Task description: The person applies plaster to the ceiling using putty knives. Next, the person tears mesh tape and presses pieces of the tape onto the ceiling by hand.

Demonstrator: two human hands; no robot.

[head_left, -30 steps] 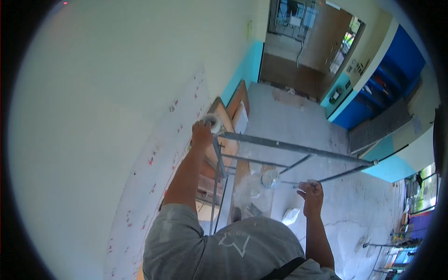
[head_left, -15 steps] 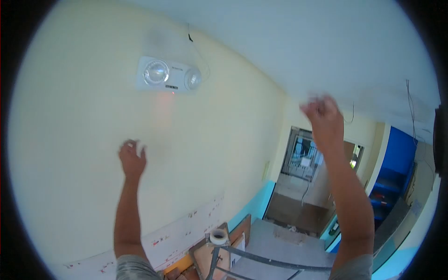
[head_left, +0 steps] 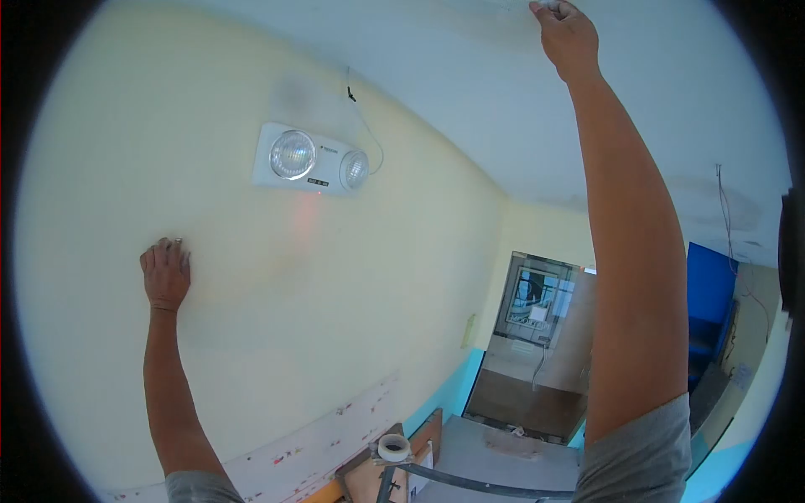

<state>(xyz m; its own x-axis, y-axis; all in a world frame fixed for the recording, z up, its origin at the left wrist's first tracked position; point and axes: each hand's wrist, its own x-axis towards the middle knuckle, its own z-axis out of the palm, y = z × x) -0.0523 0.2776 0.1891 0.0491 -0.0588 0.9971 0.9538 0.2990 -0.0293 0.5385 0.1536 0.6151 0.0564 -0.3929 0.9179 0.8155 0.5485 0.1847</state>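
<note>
My left hand [head_left: 166,275] rests against the cream wall [head_left: 251,318], its fingers spread and holding nothing. Above and to its right, a white emergency light [head_left: 310,158] with two round lamps is fixed to the wall, a small red light glowing at its lower edge. My right hand [head_left: 568,35] is raised to the ceiling [head_left: 470,75] at the top of the view. Its fingers are pinched together at the ceiling surface; a pale bit shows at the fingertips, too small to make out.
A roll of tape [head_left: 393,448] sits on top of a dark metal frame [head_left: 486,481] below. Boards lean behind it. A glass door [head_left: 532,306] stands at the far end, a blue cabinet [head_left: 713,293] to its right. Loose wires [head_left: 726,210] hang from the ceiling.
My right hand has risen to the ceiling. My left hand has moved left along the wall, its fingers now spread. The camera view has shifted slightly.
</note>
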